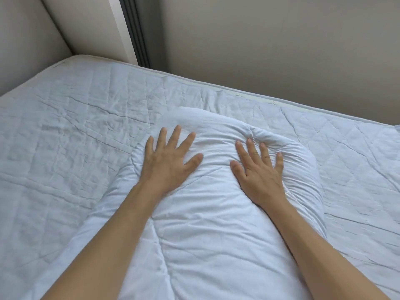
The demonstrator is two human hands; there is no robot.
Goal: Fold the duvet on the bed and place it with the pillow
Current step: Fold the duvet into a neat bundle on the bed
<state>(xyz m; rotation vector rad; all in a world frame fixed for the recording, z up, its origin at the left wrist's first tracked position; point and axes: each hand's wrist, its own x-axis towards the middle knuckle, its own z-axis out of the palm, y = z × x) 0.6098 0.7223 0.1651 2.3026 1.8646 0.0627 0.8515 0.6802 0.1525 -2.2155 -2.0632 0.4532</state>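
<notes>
Soft, even daylight, wide-angle view, slightly soft focus

The light is diffuse and moderately bright, with a cool bluish cast on the white bedding [86, 131] and a warm grey on the far wall [281, 44]. No glare or blown highlights show. Shadows are faint and soft-edged: thin dark lines in the fabric creases, a mild shade under the left hand [168, 161] and right hand [259, 172] and along the near undersides of both forearms. The far-left corner beside the dark vertical strip [136, 33] is dimmer. Straight edges bow: the mattress's far edge curves and the wall lines lean, typical wide-angle distortion, stronger toward the borders. Detail is a little smeared overall, with fine fabric texture softened.
</notes>
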